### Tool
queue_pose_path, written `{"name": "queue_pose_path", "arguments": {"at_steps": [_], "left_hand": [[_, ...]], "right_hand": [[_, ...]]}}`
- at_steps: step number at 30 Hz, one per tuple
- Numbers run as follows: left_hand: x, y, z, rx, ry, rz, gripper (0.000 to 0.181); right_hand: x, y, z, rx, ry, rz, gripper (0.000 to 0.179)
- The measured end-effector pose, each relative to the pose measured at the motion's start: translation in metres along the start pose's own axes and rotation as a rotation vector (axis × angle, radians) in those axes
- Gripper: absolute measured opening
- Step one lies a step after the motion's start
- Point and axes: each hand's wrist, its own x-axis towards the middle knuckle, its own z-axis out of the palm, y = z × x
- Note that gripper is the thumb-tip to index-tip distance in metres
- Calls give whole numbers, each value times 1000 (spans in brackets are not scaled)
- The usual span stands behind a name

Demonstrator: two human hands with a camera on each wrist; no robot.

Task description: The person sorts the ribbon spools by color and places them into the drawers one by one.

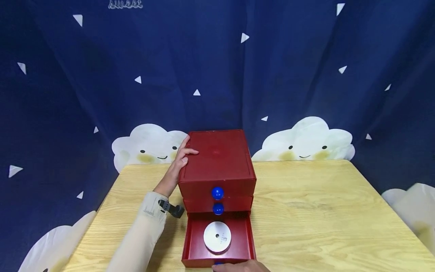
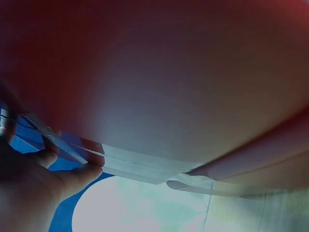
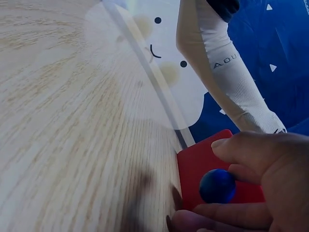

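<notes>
A red cabinet of drawers (image 1: 217, 155) stands on the wooden table, with blue round knobs on its drawer fronts. Its bottom drawer (image 1: 242, 241) is pulled out. Inside that drawer lies a white round disc (image 1: 213, 238) with a small dark centre hole and faint print. My left hand (image 1: 178, 162) rests against the cabinet's left side, fingers spread over the top edge. At the bottom drawer's front, my right hand (image 3: 270, 179) has thumb and fingers spread around the blue knob (image 3: 217, 186); the thumb is apart from it. The head view cuts off most of this hand.
The pale wooden table (image 1: 316, 211) extends on both sides of the cabinet. Behind it hangs a dark blue curtain (image 1: 217, 64) with white triangles and smiling clouds. A black strap with a small device (image 1: 171, 208) sits on the left wrist.
</notes>
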Motion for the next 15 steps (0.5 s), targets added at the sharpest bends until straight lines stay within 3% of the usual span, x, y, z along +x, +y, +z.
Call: {"name": "queue_pose_path", "arguments": {"at_steps": [4,8,12,15], "left_hand": [[1,1,-1,-3,5,-5,39],[1,0,-1,-11,5,-15,39],[0,0,0,-15,6,-20,39],[1,-1,1,-10,9,-15,39]], "right_hand": [[1,3,0,204,8,61,43],[0,5,0,270,46,79,37],[1,1,3,440,87,144,34],[1,2,4,461,90,156,33]]}}
